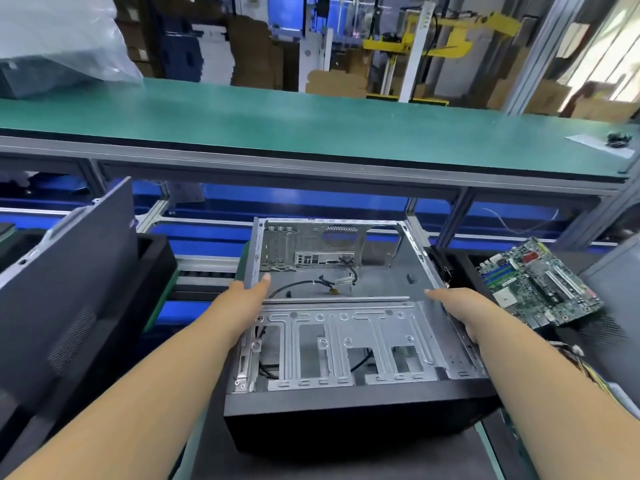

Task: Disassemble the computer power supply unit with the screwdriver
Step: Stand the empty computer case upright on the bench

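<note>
While both arms reach forward, the left hand point(252, 292) grips the left wall of the open computer case point(341, 306), thumb inside; the right hand point(462, 308) clasps the right wall likewise. Case: 1 unit, side panel off, lying flat, centre of view, drive cage nearest, loose cables point(323, 282) on its floor. Left: 1 dark panel point(65, 282), close by. Right: 1 motherboard point(538, 282), just beside. Beyond: green bench point(311, 123). No legible writing.
</note>
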A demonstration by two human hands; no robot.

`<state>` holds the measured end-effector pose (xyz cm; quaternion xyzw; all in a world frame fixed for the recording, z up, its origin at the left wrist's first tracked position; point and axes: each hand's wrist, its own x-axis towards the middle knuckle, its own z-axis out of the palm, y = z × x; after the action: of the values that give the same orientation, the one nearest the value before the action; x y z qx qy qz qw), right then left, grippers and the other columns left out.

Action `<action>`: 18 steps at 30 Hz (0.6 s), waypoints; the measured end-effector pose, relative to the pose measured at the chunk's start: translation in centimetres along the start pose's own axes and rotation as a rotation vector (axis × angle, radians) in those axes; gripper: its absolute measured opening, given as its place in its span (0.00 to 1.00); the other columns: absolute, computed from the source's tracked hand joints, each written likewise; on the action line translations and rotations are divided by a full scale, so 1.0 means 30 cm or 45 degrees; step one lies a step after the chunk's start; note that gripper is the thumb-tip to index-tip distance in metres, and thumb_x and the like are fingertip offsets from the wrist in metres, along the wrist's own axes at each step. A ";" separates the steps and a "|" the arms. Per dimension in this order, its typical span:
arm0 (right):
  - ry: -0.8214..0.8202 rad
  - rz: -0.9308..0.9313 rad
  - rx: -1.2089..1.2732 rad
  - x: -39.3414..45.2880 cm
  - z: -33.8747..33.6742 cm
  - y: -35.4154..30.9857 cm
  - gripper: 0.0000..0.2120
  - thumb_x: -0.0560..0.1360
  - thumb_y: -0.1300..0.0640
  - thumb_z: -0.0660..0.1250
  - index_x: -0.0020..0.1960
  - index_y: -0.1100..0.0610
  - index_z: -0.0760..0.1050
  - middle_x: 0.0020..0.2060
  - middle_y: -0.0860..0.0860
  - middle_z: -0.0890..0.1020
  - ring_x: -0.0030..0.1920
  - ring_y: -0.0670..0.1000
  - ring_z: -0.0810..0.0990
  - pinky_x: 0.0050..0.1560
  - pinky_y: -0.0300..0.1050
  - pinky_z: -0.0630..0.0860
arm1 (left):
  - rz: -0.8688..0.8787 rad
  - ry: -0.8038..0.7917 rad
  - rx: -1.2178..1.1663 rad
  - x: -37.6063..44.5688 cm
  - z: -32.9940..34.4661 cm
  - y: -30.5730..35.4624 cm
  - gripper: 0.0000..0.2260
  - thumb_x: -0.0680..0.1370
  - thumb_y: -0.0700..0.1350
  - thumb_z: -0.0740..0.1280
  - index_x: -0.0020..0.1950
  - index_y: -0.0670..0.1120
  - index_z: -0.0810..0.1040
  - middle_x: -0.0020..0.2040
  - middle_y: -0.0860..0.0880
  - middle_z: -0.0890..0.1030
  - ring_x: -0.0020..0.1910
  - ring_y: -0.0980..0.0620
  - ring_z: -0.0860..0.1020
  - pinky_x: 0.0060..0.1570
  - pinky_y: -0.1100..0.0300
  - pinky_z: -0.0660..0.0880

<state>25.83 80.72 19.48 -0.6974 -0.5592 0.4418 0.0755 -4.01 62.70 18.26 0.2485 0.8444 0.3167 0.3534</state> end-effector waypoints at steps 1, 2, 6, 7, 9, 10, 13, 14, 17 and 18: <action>-0.003 0.008 0.012 0.009 0.000 -0.007 0.29 0.79 0.47 0.67 0.74 0.61 0.66 0.72 0.61 0.69 0.70 0.63 0.68 0.62 0.56 0.67 | -0.023 0.019 0.017 0.005 0.001 0.008 0.35 0.79 0.67 0.56 0.78 0.46 0.61 0.73 0.44 0.69 0.69 0.41 0.70 0.56 0.51 0.67; -0.008 0.022 0.012 0.016 0.001 -0.015 0.26 0.79 0.49 0.67 0.71 0.62 0.69 0.70 0.61 0.71 0.69 0.63 0.70 0.59 0.53 0.68 | -0.046 0.040 0.027 0.008 0.000 0.017 0.34 0.79 0.66 0.57 0.77 0.45 0.63 0.72 0.44 0.71 0.66 0.41 0.72 0.54 0.53 0.67; 0.020 0.040 -0.090 0.055 0.012 -0.034 0.10 0.78 0.62 0.63 0.54 0.68 0.76 0.45 0.62 0.80 0.41 0.56 0.75 0.45 0.46 0.67 | -0.084 0.100 0.104 0.028 -0.005 0.038 0.19 0.78 0.51 0.64 0.64 0.41 0.76 0.53 0.42 0.79 0.49 0.43 0.77 0.43 0.56 0.70; 0.048 0.046 -0.118 0.057 0.015 -0.042 0.06 0.77 0.65 0.61 0.50 0.67 0.73 0.37 0.59 0.76 0.36 0.54 0.71 0.41 0.45 0.66 | -0.072 0.117 0.127 0.032 -0.004 0.040 0.15 0.77 0.47 0.64 0.59 0.40 0.77 0.47 0.43 0.79 0.43 0.44 0.76 0.39 0.57 0.68; 0.095 0.036 -0.161 0.056 0.013 -0.047 0.05 0.75 0.67 0.59 0.51 0.64 0.66 0.30 0.57 0.69 0.29 0.52 0.66 0.34 0.42 0.65 | -0.044 0.144 0.150 0.032 -0.003 0.039 0.10 0.75 0.44 0.63 0.53 0.42 0.78 0.41 0.44 0.78 0.37 0.45 0.73 0.34 0.58 0.67; 0.088 0.036 -0.169 0.059 0.012 -0.041 0.07 0.75 0.67 0.59 0.52 0.63 0.64 0.29 0.57 0.68 0.27 0.52 0.66 0.32 0.42 0.65 | -0.024 0.163 0.134 0.030 -0.006 0.034 0.09 0.74 0.44 0.63 0.50 0.43 0.78 0.40 0.44 0.78 0.36 0.46 0.74 0.33 0.59 0.67; 0.112 0.013 -0.062 0.038 -0.009 -0.015 0.04 0.72 0.69 0.60 0.44 0.63 0.66 0.21 0.55 0.67 0.23 0.51 0.65 0.30 0.40 0.63 | 0.047 0.230 0.055 0.016 -0.020 0.026 0.05 0.71 0.44 0.66 0.44 0.46 0.79 0.39 0.45 0.81 0.37 0.45 0.78 0.35 0.56 0.74; 0.137 -0.015 -0.033 0.030 -0.017 -0.014 0.06 0.71 0.69 0.61 0.37 0.63 0.67 0.20 0.54 0.66 0.23 0.51 0.63 0.30 0.39 0.61 | 0.071 0.253 0.031 0.011 -0.027 0.029 0.05 0.70 0.45 0.67 0.42 0.47 0.80 0.39 0.45 0.82 0.38 0.44 0.80 0.37 0.55 0.76; 0.200 -0.163 0.128 0.011 -0.035 -0.006 0.13 0.67 0.69 0.63 0.27 0.59 0.66 0.18 0.52 0.65 0.20 0.49 0.61 0.25 0.36 0.60 | 0.169 0.326 -0.040 -0.006 -0.050 0.050 0.03 0.69 0.46 0.69 0.39 0.49 0.81 0.37 0.48 0.83 0.38 0.44 0.81 0.40 0.50 0.79; 0.216 -0.197 0.198 0.007 -0.038 -0.006 0.12 0.67 0.68 0.64 0.27 0.59 0.68 0.17 0.51 0.66 0.18 0.49 0.61 0.22 0.35 0.60 | 0.210 0.345 -0.071 -0.011 -0.058 0.060 0.02 0.69 0.46 0.69 0.39 0.50 0.81 0.37 0.48 0.83 0.38 0.45 0.81 0.41 0.49 0.79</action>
<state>26.49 81.41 20.16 -0.6791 -0.5671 0.4159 0.2102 -4.75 63.07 20.63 0.2622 0.8519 0.3986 0.2158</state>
